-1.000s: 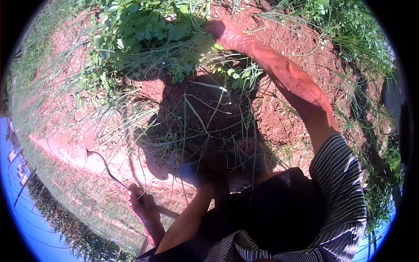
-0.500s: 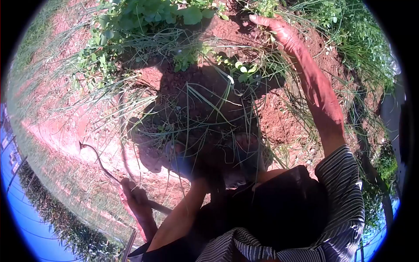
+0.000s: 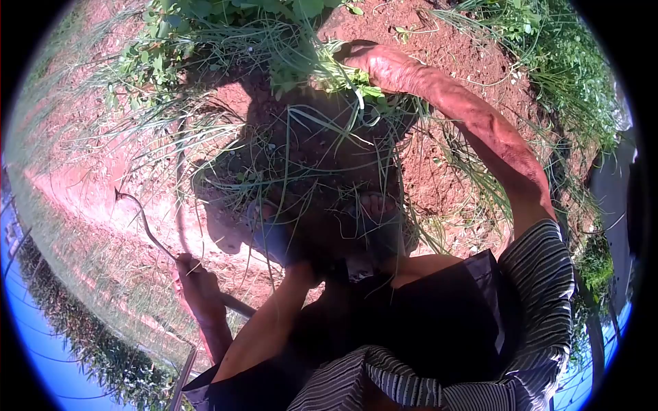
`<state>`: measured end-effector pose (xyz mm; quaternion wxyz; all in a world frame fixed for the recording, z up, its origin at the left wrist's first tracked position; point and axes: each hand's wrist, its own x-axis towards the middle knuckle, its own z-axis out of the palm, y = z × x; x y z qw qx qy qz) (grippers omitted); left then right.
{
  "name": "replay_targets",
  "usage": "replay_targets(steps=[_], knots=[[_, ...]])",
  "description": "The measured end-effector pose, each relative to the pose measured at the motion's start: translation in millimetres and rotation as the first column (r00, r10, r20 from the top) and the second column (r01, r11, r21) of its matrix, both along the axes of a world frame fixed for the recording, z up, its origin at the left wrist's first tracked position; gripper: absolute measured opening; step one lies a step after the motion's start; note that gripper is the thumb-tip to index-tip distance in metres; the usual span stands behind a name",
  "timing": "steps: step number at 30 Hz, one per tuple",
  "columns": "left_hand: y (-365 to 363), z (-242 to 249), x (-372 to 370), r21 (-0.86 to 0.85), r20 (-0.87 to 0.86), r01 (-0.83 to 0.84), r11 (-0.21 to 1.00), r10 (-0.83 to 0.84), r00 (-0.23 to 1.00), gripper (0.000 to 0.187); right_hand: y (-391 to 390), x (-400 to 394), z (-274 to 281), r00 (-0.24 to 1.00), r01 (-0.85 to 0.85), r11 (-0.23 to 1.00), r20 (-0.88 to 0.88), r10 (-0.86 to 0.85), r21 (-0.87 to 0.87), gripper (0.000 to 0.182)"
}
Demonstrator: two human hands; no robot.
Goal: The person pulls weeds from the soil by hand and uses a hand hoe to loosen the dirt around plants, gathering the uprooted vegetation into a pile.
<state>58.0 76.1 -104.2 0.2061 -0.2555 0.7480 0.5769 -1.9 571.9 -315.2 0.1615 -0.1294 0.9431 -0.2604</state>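
My left hand (image 3: 199, 284), at the lower left, is wrapped round the handle of a hand hoe (image 3: 147, 226). The hoe has a thin, curved metal neck, and its small pointed tip stands out over the pale soil. In the upper middle, my right hand (image 3: 380, 65) is closed on a bunch of green weeds (image 3: 346, 77); its fingers are partly hidden by shadow and leaves. Long, thin grassy leaves (image 3: 322, 130) lie across the shaded soil below that hand.
My bare feet (image 3: 373, 205) rest on the soil among the loose blades. Broad-leaved plants (image 3: 219, 17) grow at the top left. Denser greenery (image 3: 569, 89) lines the right side. Reddish soil (image 3: 439, 171) shows between the plants.
My right hand has moved left and slightly toward me, carrying the bunch of weeds away from the bare soil at the top. My left hand and the hoe have shifted slightly up and left in view.
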Motion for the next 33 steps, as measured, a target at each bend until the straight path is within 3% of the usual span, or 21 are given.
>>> replay_targets(steps=[1,2,3,5,6,8,9,10,11,12,14,16,19,20,21,24,25,26,29,32,33], knots=[[2,1,-2,0.055,0.012,-0.04,0.998,0.039,0.999,0.033,-11,-5,-1,0.995,-0.076,0.996,-0.063,0.079,0.048,0.053],[8,2,-1,-0.08,-0.023,0.004,0.997,-0.006,1.0,0.033,-24,-7,-2,0.989,-0.101,0.986,-0.091,0.114,0.133,0.051],[8,3,-2,-0.078,-0.033,0.002,0.997,-0.005,0.999,0.033,-30,-10,-9,0.96,-0.167,0.977,-0.203,0.191,0.129,0.049],[3,1,-1,-0.119,-0.079,0.049,0.992,-0.059,0.995,0.03,-38,-14,-20,0.953,-0.221,0.97,-0.19,0.238,0.105,0.047],[0,-1,1,-0.166,-0.113,0.096,0.981,-0.116,0.987,0.028,-46,-15,-8,0.983,-0.162,0.974,-0.055,0.173,0.161,0.043],[-16,-14,8,-0.364,-0.189,0.281,0.888,-0.366,0.911,0.022,-45,-19,2,0.991,0.097,0.991,0.099,-0.088,-0.091,0.04],[-12,-11,6,-0.277,-0.171,0.213,0.937,-0.266,0.949,0.024,-45,-19,2,0.96,0.239,0.95,0.197,-0.201,-0.199,0.039],[-7,-7,6,-0.191,-0.14,0.135,0.972,-0.163,0.977,0.026,-52,-15,-4,0.861,0.509,0.511,0.412,-0.299,-0.692,0.04],[-7,-4,8,-0.186,-0.12,0.124,0.975,-0.147,0.982,0.028,-52,-17,-7,0.853,0.507,0.211,0.453,-0.258,-0.836,0.039],[-9,-2,12,-0.181,-0.099,0.112,0.977,-0.131,0.986,0.031,-46,-21,10,0.794,0.607,0.408,0.496,-0.352,-0.682,0.035],[-15,-5,15,-0.32,-0.119,0.227,0.92,-0.277,0.954,0.036,-30,-24,10,0.806,0.591,0.262,0.549,-0.22,-0.763,0.018],[-19,-5,18,-0.29,-0.124,0.196,0.937,-0.239,0.963,0.035,-22,-31,-72,0.899,0.409,0.665,0.15,-0.412,-0.625,0.014],[-24,-3,20,-0.308,-0.065,0.183,0.933,-0.213,0.975,0.038,-44,-25,-28,0.899,0.417,0.893,-0.066,-0.432,-0.171,0.02],[-25,-2,20,-0.326,-0.034,0.185,0.927,-0.207,0.978,0.041,-54,-30,-27,0.905,0.381,0.921,-0.17,-0.39,-0.085,0.022],[-25,-3,20,-0.32,-0.052,0.174,0.931,-0.2,0.978,0.039,-61,-33,-25,0.888,0.27,0.957,-0.41,-0.206,0.104,0.021],[-25,-5,19,-0.267,-0.083,0.126,0.956,-0.153,0.985,0.038,-82,-40,-13,0.892,0.415,0.902,-0.143,-0.429,-0.123,0.026],[-28,-6,20,-0.226,-0.07,0.096,0.969,-0.114,0.991,0.038,-86,-41,-1,0.88,0.411,0.911,-0.263,-0.396,0.004,0.032],[-30,-6,21,-0.185,-0.056,0.064,0.981,-0.076,0.996,0.038,-86,-42,0,0.875,0.405,0.914,-0.286,-0.391,-0.011,0.031],[-24,-1,20,-0.466,-0.053,0.218,0.857,-0.273,0.961,0.021,-77,-46,-29,0.878,0.322,0.941,-0.339,-0.337,-0.101,0.028],[-9,2,16,-0.48,-0.115,0.207,0.852,-0.295,0.949,0.02,-65,-51,-48,0.83,0.121,0.988,-0.536,-0.153,-0.094,0.026],[-11,2,14,-0.404,-0.102,0.166,0.899,-0.225,0.969,0.026,-60,-54,-39,0.866,0.11,0.993,-0.487,-0.114,-0.038,0.026]])
